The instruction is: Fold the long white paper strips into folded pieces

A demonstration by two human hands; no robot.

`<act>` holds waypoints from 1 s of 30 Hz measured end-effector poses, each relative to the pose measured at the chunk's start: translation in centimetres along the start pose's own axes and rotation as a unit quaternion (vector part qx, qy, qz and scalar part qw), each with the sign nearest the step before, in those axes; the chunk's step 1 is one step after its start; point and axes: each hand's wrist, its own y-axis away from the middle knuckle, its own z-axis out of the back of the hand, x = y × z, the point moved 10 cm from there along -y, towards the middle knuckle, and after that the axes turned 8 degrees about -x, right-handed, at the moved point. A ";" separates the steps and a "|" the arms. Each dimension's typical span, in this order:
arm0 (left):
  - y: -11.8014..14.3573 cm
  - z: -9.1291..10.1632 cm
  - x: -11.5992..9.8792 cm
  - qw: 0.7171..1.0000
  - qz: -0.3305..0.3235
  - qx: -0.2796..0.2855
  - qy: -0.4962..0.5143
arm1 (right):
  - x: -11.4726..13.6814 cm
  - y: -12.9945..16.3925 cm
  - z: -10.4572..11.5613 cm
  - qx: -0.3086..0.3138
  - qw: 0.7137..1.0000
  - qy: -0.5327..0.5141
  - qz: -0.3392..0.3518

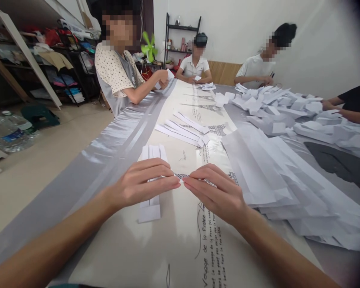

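Note:
My left hand [150, 179] and my right hand [217, 191] meet fingertip to fingertip above the table, both closed in a pinch. A small bit of white paper [181, 181] shows between the fingertips; most of it is hidden by the fingers. Partly under my left hand lie white folded paper strips [150, 214] on the printed table cover [174, 248]. Beyond my hands, several narrow paper strips [180, 132] are fanned out, with small folded ends toward the right.
Stacked white paper sheets [267, 176] spread to my right, and behind them is a large heap of folded papers [276, 104]. A person [120, 76] at the left holds paper; other people sit at the far end and right side. Plastic bottles [13, 130] stand on the floor.

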 end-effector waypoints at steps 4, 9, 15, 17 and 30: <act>0.1 0.0 0.0 1.000 -0.006 0.001 -0.005 | 0.1 0.0 0.0 -0.008 1.000 -0.001 0.006; -0.5 0.3 -0.1 1.000 -0.014 -0.023 -0.006 | -0.7 -0.1 -0.2 0.012 1.000 -0.015 -0.014; -0.4 -0.1 0.6 0.999 0.031 -0.017 0.012 | -1.0 -0.1 0.0 0.006 1.000 -0.007 -0.020; -0.1 -0.3 0.6 0.999 0.035 -0.009 0.013 | -0.9 0.0 -0.1 0.006 1.000 -0.002 -0.017; -0.2 -0.1 -0.3 0.999 -0.014 -0.022 -0.033 | -0.3 0.1 -0.1 -0.010 1.000 0.020 0.000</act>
